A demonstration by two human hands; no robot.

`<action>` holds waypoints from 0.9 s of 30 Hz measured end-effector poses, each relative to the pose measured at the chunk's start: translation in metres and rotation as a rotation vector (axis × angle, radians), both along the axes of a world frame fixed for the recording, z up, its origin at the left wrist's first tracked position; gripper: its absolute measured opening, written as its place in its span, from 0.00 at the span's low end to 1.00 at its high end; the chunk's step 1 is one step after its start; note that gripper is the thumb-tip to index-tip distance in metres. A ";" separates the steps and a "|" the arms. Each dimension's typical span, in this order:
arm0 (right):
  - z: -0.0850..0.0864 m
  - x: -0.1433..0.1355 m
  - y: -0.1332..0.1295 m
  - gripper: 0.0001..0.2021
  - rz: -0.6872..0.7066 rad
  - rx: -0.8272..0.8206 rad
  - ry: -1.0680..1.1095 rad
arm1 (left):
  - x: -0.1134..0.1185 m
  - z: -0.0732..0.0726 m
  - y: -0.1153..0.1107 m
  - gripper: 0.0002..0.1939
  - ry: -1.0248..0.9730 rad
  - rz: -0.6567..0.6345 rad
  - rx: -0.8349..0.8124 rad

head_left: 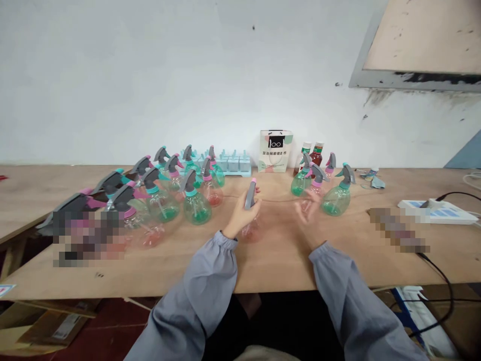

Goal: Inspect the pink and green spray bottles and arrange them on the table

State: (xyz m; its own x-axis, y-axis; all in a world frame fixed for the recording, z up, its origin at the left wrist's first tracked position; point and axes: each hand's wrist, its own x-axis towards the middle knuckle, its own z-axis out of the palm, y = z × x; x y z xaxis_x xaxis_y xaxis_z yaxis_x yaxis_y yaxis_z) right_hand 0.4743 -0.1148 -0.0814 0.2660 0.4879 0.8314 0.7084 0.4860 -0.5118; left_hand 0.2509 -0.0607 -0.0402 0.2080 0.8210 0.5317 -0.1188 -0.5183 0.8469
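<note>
My left hand is wrapped round the neck of a pink spray bottle, which stands upright near the middle of the table with its grey trigger head rising above my fingers. To the right, my right hand is blurred, its fingers apart, and no object shows in it. Just behind that hand is another pink spray bottle, partly covered by the fingers. A green spray bottle stands to its right, and a second green one stands behind to its left.
Several green and pink spray bottles crowd the left side. Behind are a light-blue mould tray, a paper bag and red sauce bottles. A power strip with cables lies at the right, beside a pixelated object.
</note>
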 end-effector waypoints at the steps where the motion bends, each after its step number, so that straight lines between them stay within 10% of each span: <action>1: 0.000 0.014 0.003 0.25 -0.115 0.068 0.075 | -0.003 0.002 0.000 0.23 0.008 0.017 0.006; 12: -0.027 0.065 0.057 0.38 -0.296 -0.003 0.206 | -0.016 0.020 -0.019 0.24 0.147 -0.161 0.018; 27: -0.025 -0.004 0.049 0.37 0.048 -0.183 0.037 | -0.055 0.037 -0.009 0.21 -0.249 -0.081 -0.318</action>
